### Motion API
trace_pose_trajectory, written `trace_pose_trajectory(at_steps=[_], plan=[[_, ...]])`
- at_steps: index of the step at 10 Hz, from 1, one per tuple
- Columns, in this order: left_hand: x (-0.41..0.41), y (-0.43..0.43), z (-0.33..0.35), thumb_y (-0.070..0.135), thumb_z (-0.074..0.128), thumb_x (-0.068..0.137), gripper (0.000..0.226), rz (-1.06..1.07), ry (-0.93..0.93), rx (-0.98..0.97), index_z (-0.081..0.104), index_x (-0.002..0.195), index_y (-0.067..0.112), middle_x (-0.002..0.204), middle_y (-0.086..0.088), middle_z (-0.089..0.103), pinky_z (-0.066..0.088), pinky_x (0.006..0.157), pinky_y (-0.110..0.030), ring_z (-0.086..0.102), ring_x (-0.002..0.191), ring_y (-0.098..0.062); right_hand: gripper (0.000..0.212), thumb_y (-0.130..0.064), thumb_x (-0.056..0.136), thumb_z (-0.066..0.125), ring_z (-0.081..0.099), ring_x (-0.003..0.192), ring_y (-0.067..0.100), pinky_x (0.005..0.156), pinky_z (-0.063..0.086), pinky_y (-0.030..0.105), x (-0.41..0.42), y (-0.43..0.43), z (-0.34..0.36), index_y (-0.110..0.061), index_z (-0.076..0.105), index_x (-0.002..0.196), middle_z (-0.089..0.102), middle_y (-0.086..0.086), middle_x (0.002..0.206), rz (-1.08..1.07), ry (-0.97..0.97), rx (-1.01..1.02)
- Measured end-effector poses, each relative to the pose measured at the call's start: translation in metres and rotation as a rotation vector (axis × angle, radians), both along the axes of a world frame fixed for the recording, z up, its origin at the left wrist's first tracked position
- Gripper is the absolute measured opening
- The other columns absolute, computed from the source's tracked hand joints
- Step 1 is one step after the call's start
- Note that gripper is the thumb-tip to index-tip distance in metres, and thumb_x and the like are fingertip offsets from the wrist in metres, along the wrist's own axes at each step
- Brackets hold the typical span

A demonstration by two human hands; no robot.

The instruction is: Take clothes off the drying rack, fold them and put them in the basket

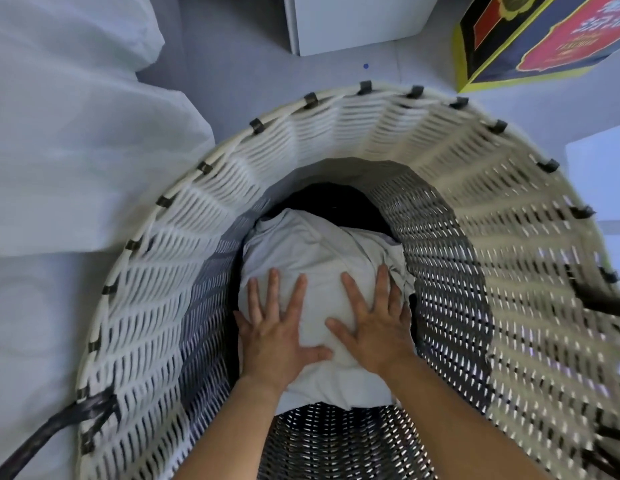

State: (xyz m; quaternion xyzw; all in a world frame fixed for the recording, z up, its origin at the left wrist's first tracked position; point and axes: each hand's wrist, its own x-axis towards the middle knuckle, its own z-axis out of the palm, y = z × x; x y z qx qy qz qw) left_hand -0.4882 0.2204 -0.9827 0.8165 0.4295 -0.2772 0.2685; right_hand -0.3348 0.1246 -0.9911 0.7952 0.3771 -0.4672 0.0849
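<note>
I look straight down into a tall woven basket (336,126), white at the rim and dark lower down. Deep inside lies a folded white garment (312,247) on top of a dark item (329,199). My left hand (277,327) and my right hand (374,317) both reach into the basket and press flat on the white garment, fingers spread and straight. The drying rack is out of view.
White fabric (76,133) lies on the floor at the left of the basket. A white cabinet (353,22) stands beyond it, and a colourful printed box (530,36) sits at the upper right. A dark basket handle (59,424) hangs at the lower left.
</note>
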Motion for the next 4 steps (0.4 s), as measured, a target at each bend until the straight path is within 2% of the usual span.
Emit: trace_pose_trajectory(at_steps=[1, 2, 3, 4], plan=[[0.004, 0.002, 0.008, 0.088, 0.049, 0.059, 0.123, -0.024, 0.063, -0.019, -0.047, 0.125, 0.049, 0.140, 0.005, -0.053, -0.003, 0.108, -0.067, -0.045, 0.131, -0.029, 0.077, -0.081, 0.081, 0.016, -0.019, 0.143, 0.039, 0.117, 0.001, 0.057, 0.002, 0.006, 0.007, -0.055, -0.039, 0.129, -0.054, 0.005, 0.139, 0.012, 0.010, -0.069], [0.009, -0.004, 0.029, 0.080, 0.049, 0.071, 0.118, -0.021, 0.125, -0.029, -0.047, 0.128, 0.043, 0.139, 0.001, -0.054, -0.007, 0.111, -0.062, -0.045, 0.131, -0.031, 0.074, -0.074, 0.088, 0.020, -0.022, 0.143, 0.037, 0.116, 0.005, 0.058, 0.003, 0.011, 0.028, -0.052, -0.031, 0.137, -0.045, 0.008, 0.147, 0.009, 0.009, -0.118], [-0.001, -0.026, 0.060, 0.066, 0.051, 0.083, 0.112, 0.091, 0.129, -0.092, -0.045, 0.132, 0.038, 0.143, -0.002, -0.050, 0.002, 0.116, -0.059, -0.038, 0.136, -0.031, 0.072, -0.066, 0.093, 0.026, -0.025, 0.143, 0.032, 0.116, 0.007, 0.056, -0.005, 0.005, 0.059, -0.048, -0.023, 0.143, -0.038, 0.008, 0.151, -0.143, 0.056, -0.128], [-0.022, -0.048, 0.092, 0.067, 0.041, 0.088, 0.098, 0.227, 0.150, -0.143, -0.039, 0.137, 0.036, 0.151, -0.004, -0.038, 0.014, 0.117, -0.055, -0.020, 0.144, -0.033, 0.073, -0.059, 0.096, 0.030, -0.014, 0.146, 0.032, 0.117, 0.016, 0.052, -0.013, -0.011, 0.100, -0.038, -0.014, 0.150, -0.029, 0.012, 0.155, -0.241, 0.110, -0.169]])
